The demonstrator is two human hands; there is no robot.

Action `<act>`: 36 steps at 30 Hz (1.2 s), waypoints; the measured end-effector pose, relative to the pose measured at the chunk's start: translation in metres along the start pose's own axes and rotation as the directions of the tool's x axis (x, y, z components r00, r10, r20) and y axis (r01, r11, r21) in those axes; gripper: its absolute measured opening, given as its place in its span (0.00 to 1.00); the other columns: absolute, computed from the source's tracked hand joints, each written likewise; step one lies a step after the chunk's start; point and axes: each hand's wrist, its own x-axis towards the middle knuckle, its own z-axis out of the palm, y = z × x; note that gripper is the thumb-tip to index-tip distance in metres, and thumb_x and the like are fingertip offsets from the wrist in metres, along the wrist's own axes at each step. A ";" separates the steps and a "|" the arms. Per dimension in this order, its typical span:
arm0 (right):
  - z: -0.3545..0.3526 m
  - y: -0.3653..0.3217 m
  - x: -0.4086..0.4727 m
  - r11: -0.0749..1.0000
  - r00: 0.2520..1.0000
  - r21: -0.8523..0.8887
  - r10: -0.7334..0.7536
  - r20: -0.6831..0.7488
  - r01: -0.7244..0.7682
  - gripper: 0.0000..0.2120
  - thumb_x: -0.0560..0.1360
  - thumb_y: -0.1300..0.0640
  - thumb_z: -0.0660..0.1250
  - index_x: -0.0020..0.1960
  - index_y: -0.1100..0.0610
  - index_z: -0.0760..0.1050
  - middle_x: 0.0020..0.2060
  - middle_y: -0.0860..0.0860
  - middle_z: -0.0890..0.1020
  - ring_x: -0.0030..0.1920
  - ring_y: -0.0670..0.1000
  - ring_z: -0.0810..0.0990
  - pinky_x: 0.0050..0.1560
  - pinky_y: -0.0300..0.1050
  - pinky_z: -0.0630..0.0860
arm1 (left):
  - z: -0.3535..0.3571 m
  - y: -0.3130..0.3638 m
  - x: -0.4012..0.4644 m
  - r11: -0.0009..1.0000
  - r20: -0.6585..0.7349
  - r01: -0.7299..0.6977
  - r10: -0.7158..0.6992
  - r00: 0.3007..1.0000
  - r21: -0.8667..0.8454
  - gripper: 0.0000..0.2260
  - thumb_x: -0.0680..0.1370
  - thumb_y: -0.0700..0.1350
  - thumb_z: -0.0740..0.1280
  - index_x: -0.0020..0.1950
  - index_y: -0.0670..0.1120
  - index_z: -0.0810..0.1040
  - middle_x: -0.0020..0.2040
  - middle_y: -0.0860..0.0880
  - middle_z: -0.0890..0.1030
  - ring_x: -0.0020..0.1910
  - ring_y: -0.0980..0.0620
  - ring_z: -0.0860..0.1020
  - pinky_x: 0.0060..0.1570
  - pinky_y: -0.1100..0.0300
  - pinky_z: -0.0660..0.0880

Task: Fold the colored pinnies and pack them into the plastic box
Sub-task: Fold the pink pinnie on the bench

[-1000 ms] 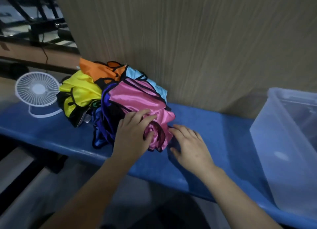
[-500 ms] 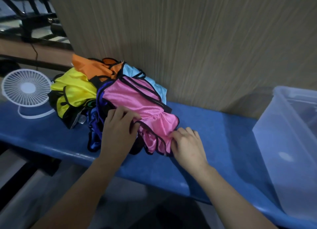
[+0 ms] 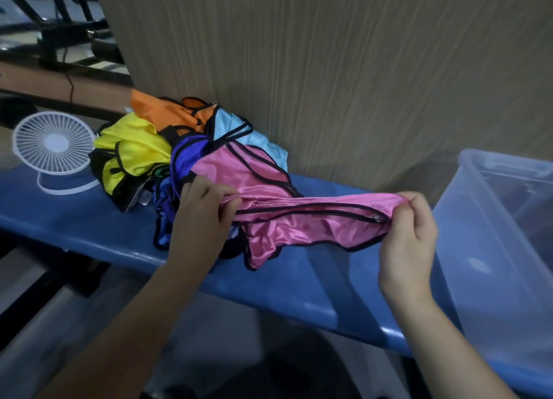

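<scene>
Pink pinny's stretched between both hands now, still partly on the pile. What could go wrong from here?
The pink pinny still overlaps the purple pinny, so the left hand and right hand could drag neighbours off the blue bench. The pile sits close to the white fan, which may get nudged.

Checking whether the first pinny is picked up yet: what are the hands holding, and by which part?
Both hands hold the pink pinny: the left hand pinches its edge near the pile, the right hand pinches the far end, stretching it between them.
</scene>
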 end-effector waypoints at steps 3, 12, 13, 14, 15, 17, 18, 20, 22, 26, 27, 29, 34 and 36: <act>-0.015 -0.008 -0.008 1.000 1.000 0.023 -0.013 -0.007 0.013 0.09 0.76 0.63 0.54 0.40 0.59 0.70 0.34 0.48 0.73 0.37 0.45 0.70 0.37 0.39 0.68 | -0.010 0.012 -0.003 0.998 -0.004 0.067 -0.067 0.998 0.000 0.07 0.77 0.48 0.70 0.49 0.44 0.81 0.47 0.48 0.74 0.49 0.46 0.72 0.48 0.55 0.72; -0.055 -0.018 -0.026 0.998 1.000 0.063 0.015 0.005 -0.015 0.14 0.78 0.64 0.54 0.40 0.50 0.73 0.33 0.41 0.75 0.36 0.42 0.72 0.38 0.36 0.70 | -0.051 0.042 -0.024 0.988 -0.007 0.109 -0.111 0.994 -0.114 0.10 0.75 0.48 0.67 0.35 0.46 0.75 0.42 0.51 0.77 0.45 0.45 0.75 0.49 0.56 0.67; -0.059 -0.019 -0.030 0.996 0.999 0.084 0.026 0.022 -0.028 0.15 0.78 0.65 0.54 0.40 0.51 0.73 0.32 0.41 0.76 0.36 0.41 0.72 0.38 0.35 0.70 | -0.056 0.045 -0.030 0.984 0.018 0.104 -0.102 0.995 -0.143 0.11 0.76 0.49 0.65 0.35 0.46 0.75 0.40 0.51 0.78 0.43 0.46 0.75 0.48 0.53 0.69; -0.064 -0.021 -0.035 0.994 0.999 0.099 0.032 0.038 -0.036 0.16 0.79 0.66 0.54 0.40 0.51 0.73 0.31 0.41 0.76 0.35 0.42 0.73 0.38 0.35 0.70 | -0.061 0.049 -0.037 0.977 0.049 0.128 -0.121 0.991 -0.168 0.12 0.77 0.51 0.64 0.36 0.46 0.73 0.37 0.51 0.78 0.41 0.47 0.75 0.45 0.51 0.71; -0.070 -0.023 -0.040 0.993 0.998 0.110 0.035 0.050 -0.040 0.16 0.79 0.65 0.54 0.40 0.51 0.74 0.31 0.41 0.77 0.36 0.42 0.73 0.38 0.35 0.71 | -0.066 0.053 -0.044 0.966 0.083 0.175 -0.162 0.983 -0.188 0.13 0.78 0.51 0.64 0.37 0.47 0.71 0.34 0.51 0.77 0.37 0.49 0.75 0.40 0.51 0.70; -0.080 -0.028 -0.047 0.991 0.996 0.123 0.046 0.080 -0.055 0.15 0.78 0.62 0.56 0.40 0.50 0.76 0.33 0.43 0.78 0.37 0.44 0.74 0.40 0.37 0.72 | -0.074 0.061 -0.057 0.955 0.135 0.227 -0.203 0.970 -0.191 0.14 0.79 0.52 0.66 0.38 0.47 0.68 0.30 0.50 0.73 0.33 0.51 0.73 0.35 0.52 0.67; -0.085 -0.030 -0.050 0.989 0.994 0.132 0.057 0.099 -0.070 0.14 0.77 0.60 0.57 0.40 0.49 0.77 0.33 0.43 0.78 0.38 0.45 0.74 0.40 0.38 0.72 | -0.076 0.064 -0.062 0.959 0.158 0.215 -0.186 0.970 -0.187 0.13 0.79 0.51 0.67 0.39 0.48 0.68 0.29 0.50 0.72 0.32 0.53 0.72 0.34 0.52 0.67; -0.091 -0.032 -0.052 0.980 0.988 0.167 0.087 0.128 -0.108 0.14 0.78 0.59 0.58 0.39 0.48 0.78 0.33 0.45 0.78 0.38 0.46 0.75 0.40 0.39 0.73 | -0.079 0.070 -0.069 0.963 0.234 0.184 -0.136 0.963 -0.199 0.09 0.78 0.51 0.69 0.43 0.51 0.71 0.31 0.53 0.73 0.30 0.54 0.72 0.34 0.53 0.68; -0.095 -0.035 -0.052 0.969 0.980 0.194 0.127 0.151 -0.156 0.16 0.81 0.63 0.58 0.40 0.50 0.78 0.33 0.47 0.78 0.37 0.47 0.75 0.39 0.41 0.72 | -0.080 0.074 -0.071 0.959 0.341 0.174 -0.090 0.936 -0.225 0.04 0.78 0.50 0.70 0.47 0.54 0.75 0.33 0.59 0.76 0.31 0.58 0.74 0.34 0.55 0.69; -0.095 -0.035 -0.048 0.971 0.970 0.155 0.150 0.191 -0.180 0.15 0.82 0.63 0.58 0.40 0.52 0.77 0.34 0.52 0.78 0.38 0.51 0.75 0.40 0.44 0.73 | -0.075 0.080 -0.070 0.911 0.509 0.276 -0.089 0.856 -0.306 0.07 0.74 0.51 0.74 0.51 0.59 0.80 0.46 0.63 0.82 0.43 0.63 0.79 0.44 0.65 0.73; -0.094 -0.035 -0.047 0.973 0.969 0.139 0.155 0.191 -0.183 0.15 0.82 0.63 0.59 0.40 0.53 0.77 0.35 0.52 0.78 0.39 0.52 0.75 0.41 0.45 0.72 | -0.074 0.079 -0.068 0.896 0.551 0.295 -0.069 0.832 -0.333 0.13 0.71 0.50 0.77 0.53 0.60 0.79 0.50 0.63 0.81 0.47 0.66 0.78 0.46 0.70 0.72; -0.091 -0.033 -0.044 0.985 0.976 0.081 0.140 0.169 -0.155 0.13 0.81 0.62 0.59 0.40 0.56 0.77 0.34 0.52 0.77 0.38 0.50 0.74 0.41 0.47 0.71 | -0.073 0.072 -0.062 0.915 0.639 0.221 0.050 0.767 -0.337 0.29 0.65 0.47 0.82 0.61 0.62 0.75 0.60 0.66 0.74 0.57 0.72 0.73 0.53 0.79 0.66; -0.106 -0.032 -0.042 0.998 0.998 -0.013 0.065 0.017 -0.065 0.12 0.80 0.62 0.57 0.40 0.62 0.74 0.33 0.52 0.74 0.37 0.47 0.70 0.40 0.45 0.67 | -0.064 0.040 -0.048 0.969 0.697 -0.010 0.186 0.692 -0.248 0.32 0.67 0.46 0.72 0.69 0.61 0.67 0.64 0.55 0.71 0.65 0.60 0.70 0.66 0.66 0.66; -0.117 -0.035 -0.045 0.999 0.998 0.001 0.032 -0.046 -0.032 0.14 0.81 0.62 0.56 0.39 0.56 0.74 0.33 0.50 0.74 0.38 0.48 0.70 0.40 0.45 0.68 | -0.061 0.037 -0.044 0.973 0.643 0.012 0.143 0.752 -0.231 0.25 0.69 0.42 0.72 0.64 0.58 0.72 0.57 0.56 0.76 0.57 0.57 0.75 0.58 0.72 0.68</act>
